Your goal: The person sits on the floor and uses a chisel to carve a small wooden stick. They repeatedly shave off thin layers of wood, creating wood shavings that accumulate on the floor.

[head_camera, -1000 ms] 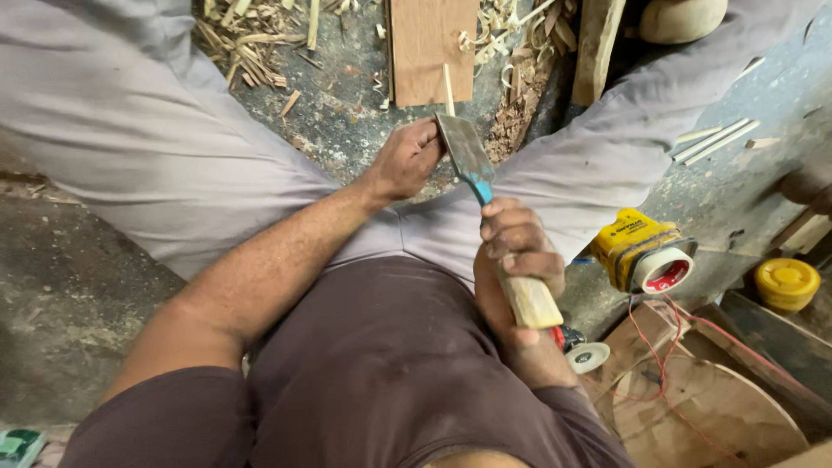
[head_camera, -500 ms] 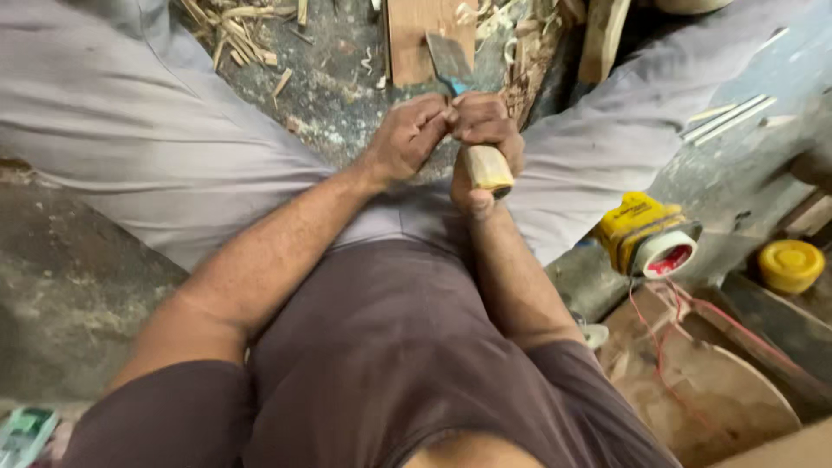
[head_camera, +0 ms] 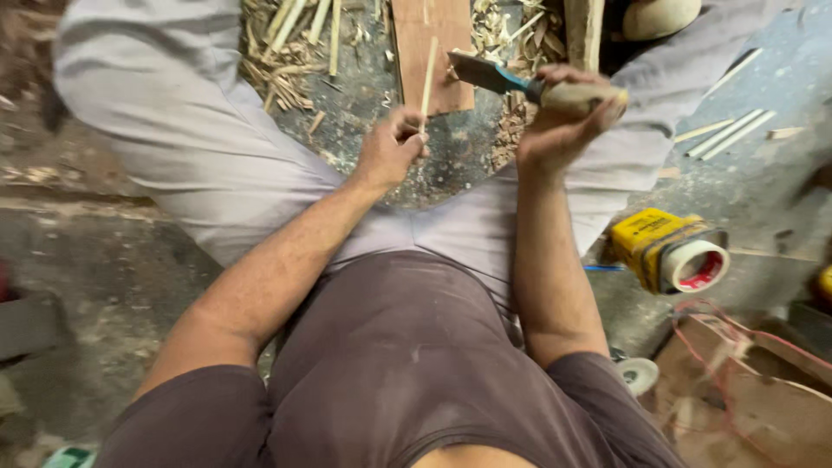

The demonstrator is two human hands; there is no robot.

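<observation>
wooden stick (head_camera: 428, 74) pinched upright in the left hand (head_camera: 390, 152). right hand (head_camera: 555, 121), fist closed round the knife (head_camera: 520, 85), has lifted it off the stick, blade now beside the fingers; the cut is paused.

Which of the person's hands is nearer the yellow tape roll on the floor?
Right. The right hand, gripping the wooden-handled knife, is up and left of the yellow tape roll. The left hand, pinching a thin wooden stick, sits farther left.
</observation>
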